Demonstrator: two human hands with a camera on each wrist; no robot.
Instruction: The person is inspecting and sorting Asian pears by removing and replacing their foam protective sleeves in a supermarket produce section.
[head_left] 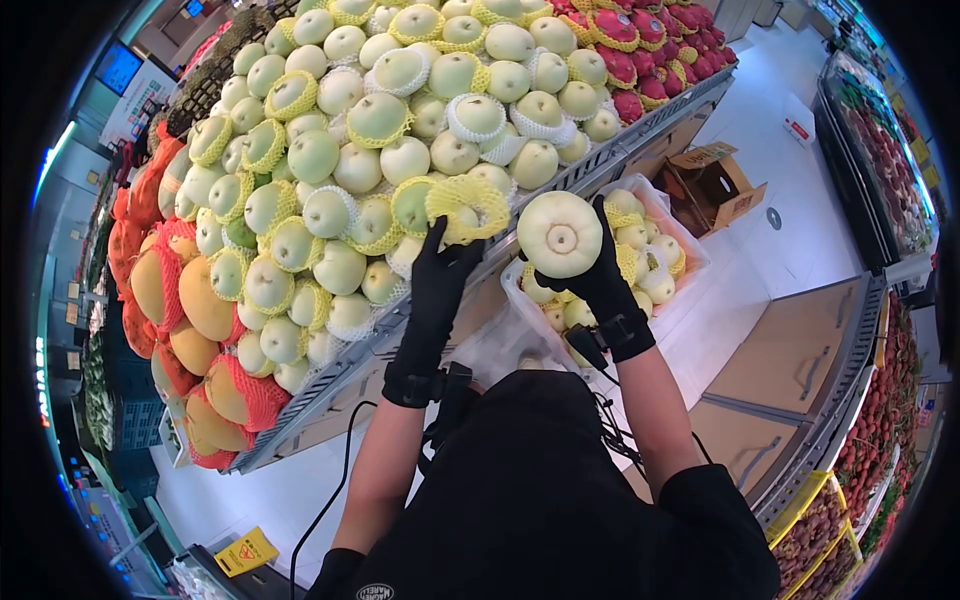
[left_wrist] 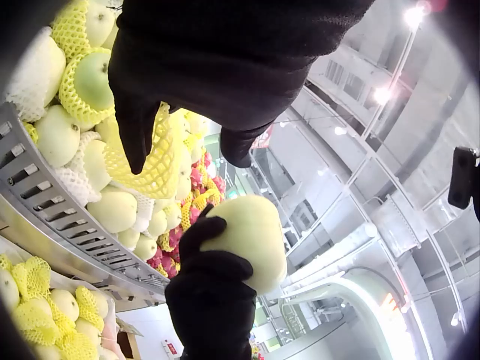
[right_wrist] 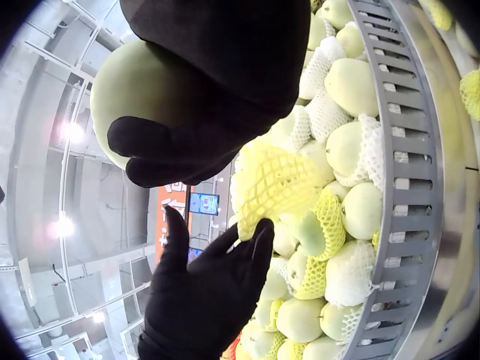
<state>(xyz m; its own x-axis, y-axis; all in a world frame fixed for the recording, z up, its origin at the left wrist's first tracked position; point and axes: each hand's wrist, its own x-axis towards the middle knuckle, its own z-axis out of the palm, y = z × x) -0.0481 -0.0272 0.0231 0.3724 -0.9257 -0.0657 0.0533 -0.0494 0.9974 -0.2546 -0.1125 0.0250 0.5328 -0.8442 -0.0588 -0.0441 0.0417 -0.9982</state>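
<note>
In my right hand (head_left: 597,278) I grip a round pale-green melon (head_left: 560,236), bare of netting, its ringed end facing up in the head view. My fingers curl round its side in the right wrist view. My left hand (head_left: 443,275) holds a yellow foam net (head_left: 468,207) by its narrow end between the fingers, thumb spread apart, as the right wrist view shows. The net (right_wrist: 274,187) is wide and loose and overlaps the heaped melons (head_left: 405,160). Many of these wear white or yellow foam nets. Both hands wear black gloves.
A grey slatted rail (head_left: 640,140) edges the display. Below it stands a lined crate (head_left: 690,255) with more melons. An open cardboard box (head_left: 735,190) lies behind the crate. Dragon fruit (head_left: 640,50) fill the far end; larger orange-yellow fruit (head_left: 210,300) in red nets lie left.
</note>
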